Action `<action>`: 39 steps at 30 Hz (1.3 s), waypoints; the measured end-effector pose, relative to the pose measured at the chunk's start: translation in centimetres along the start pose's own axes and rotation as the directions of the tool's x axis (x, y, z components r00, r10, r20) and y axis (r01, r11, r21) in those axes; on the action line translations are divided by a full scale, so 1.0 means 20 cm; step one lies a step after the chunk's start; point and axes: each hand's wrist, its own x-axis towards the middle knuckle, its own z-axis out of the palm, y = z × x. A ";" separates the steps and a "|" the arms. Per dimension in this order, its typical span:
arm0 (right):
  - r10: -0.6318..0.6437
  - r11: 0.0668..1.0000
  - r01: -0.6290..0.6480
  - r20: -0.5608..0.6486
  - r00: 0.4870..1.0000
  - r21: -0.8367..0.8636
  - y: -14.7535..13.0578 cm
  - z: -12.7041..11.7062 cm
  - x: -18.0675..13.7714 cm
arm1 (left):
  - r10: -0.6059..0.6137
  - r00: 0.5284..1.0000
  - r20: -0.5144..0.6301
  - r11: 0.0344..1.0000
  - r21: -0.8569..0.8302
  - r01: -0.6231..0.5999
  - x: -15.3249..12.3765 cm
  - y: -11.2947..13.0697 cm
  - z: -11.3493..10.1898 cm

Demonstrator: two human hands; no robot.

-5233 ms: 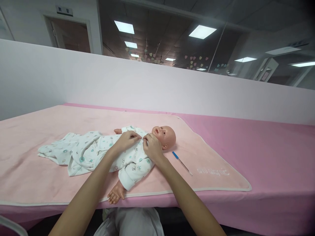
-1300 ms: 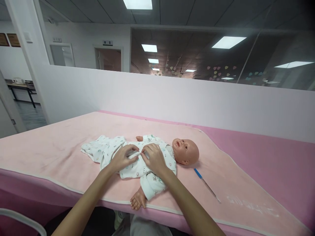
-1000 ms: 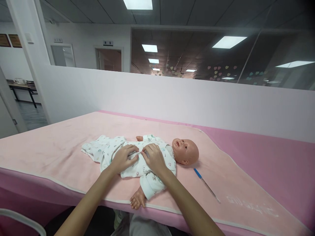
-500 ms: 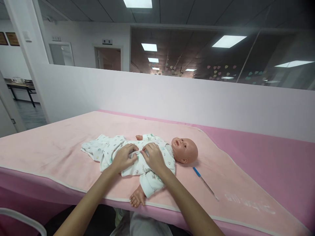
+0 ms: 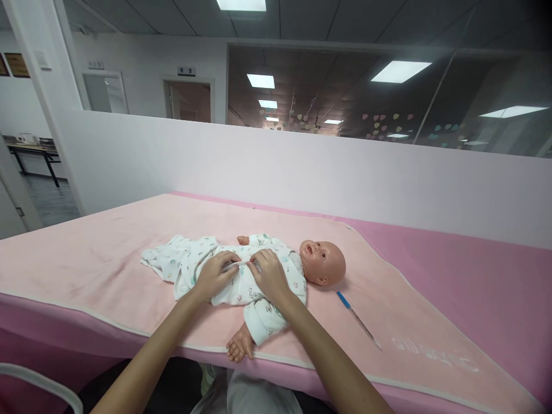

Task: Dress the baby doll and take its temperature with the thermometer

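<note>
A baby doll (image 5: 321, 263) lies on its back, its head to the right. It wears a white baby romper (image 5: 241, 296) with a small print, and the leg parts spread flat to the left. Over the belly, my left hand (image 5: 213, 275) pinches a thin white strip (image 5: 242, 263) at the garment's front. My right hand (image 5: 269, 276) pinches the same strip a little to the right, with only a short stretch showing between the fingertips. Whether the strip is a tie or the cloth's edge I cannot tell. The doll's near hand (image 5: 240, 344) rests by the table edge.
A thin stick-shaped tool with a blue end (image 5: 357, 319) lies near the doll's head. A pink blanket (image 5: 107, 247) with a pale border covers much of the padded pink table (image 5: 483, 270). Behind stands a low white wall (image 5: 302, 172). At lower left curves a pale tube-like rail (image 5: 41, 382).
My left hand's fingers have closed in a little along the strip. The right hand stays almost in place, and the doll has not moved on the blanket.
</note>
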 end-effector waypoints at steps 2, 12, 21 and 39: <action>0.003 1.000 -0.003 -0.003 1.000 0.003 0.00 0.00 0.00 | -0.010 1.000 -0.021 0.999 -0.042 0.009 0.00 0.00 0.00; -0.009 1.000 0.009 -0.005 1.000 0.011 0.00 0.00 0.00 | 0.043 0.998 -0.039 0.999 0.027 -0.042 -0.01 0.01 0.00; -0.011 1.000 0.011 -0.006 1.000 0.004 0.00 0.00 0.00 | 0.068 0.998 0.004 0.992 0.108 -0.068 -0.01 -0.01 0.00; 0.005 1.000 -0.006 -0.014 1.000 -0.025 0.01 0.00 -0.01 | 0.279 0.960 -0.029 0.868 0.436 -0.239 -0.02 0.02 0.02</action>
